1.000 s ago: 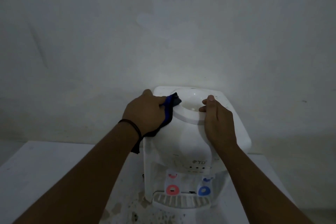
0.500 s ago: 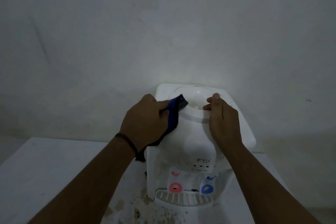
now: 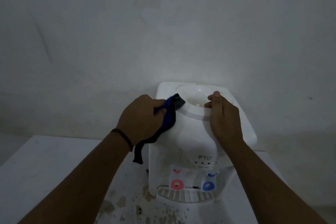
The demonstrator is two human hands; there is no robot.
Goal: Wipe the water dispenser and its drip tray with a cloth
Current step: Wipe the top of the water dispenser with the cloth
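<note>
Since earlier, left hand [image 3: 141, 117] gripping cloth [image 3: 168, 114] edged along dispenser [image 3: 192, 132] top's left rim; right hand [image 3: 224, 118] flat, open on right side; tray [image 3: 185, 195] at table [image 3: 45, 165] front, contents unclear.

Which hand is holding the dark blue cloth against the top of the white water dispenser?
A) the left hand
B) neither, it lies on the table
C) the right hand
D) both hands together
A: the left hand grips the dark blue cloth on the white plastic water dispenser; the right hand lies bare on it.
</note>
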